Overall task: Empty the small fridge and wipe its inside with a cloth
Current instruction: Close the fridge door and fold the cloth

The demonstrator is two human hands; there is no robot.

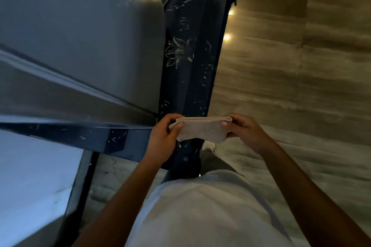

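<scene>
Spanning left hand point(163, 138) and right hand point(244, 130), folded cloth point(202, 129).

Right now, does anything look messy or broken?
Nothing stands out. The left hand and right hand pinch a folded cloth by its ends above the floor, beside the dark blue fridge. No spills show.

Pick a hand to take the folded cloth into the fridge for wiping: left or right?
Left, probably. Both hands pinch the cloth, but the left hand is on the side of the fridge and its open door; the right hand is on the floor side.
</scene>
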